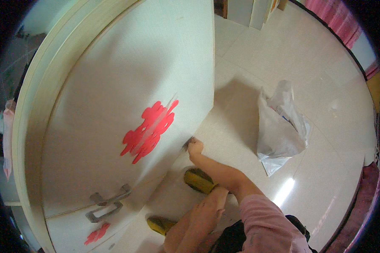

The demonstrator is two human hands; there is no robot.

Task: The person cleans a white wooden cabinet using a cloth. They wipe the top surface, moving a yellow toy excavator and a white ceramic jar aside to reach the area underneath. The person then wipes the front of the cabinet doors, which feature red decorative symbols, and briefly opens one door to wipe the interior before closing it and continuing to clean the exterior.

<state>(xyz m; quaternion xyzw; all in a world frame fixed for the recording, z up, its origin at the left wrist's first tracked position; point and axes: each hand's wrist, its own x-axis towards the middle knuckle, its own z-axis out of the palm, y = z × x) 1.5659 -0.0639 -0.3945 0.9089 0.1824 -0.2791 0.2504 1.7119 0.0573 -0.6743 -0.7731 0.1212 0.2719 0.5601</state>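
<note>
My right hand (195, 146) is at the bottom edge of a white door panel (177, 63), low over the tiled floor. Its fingers are curled around a small dark object (186, 144), too blurred to name. A red cut-out decoration (161, 139) with a pale streak through its middle is on the panel, left of the hand. Grey metal handles (104, 212) stand out from the panel farther down. Near them is a smaller red decoration (96, 234). My left hand is not clearly visible; my bent legs (193, 218) fill the lower middle.
A white plastic bag (280, 132) with things inside stands on the pale tile floor (319, 104) to the right. Yellow-and-dark shoes (198, 181) are on my feet below the hand. A cream frame (28, 126) borders the panel. A pink curtain (335, 19) hangs at upper right.
</note>
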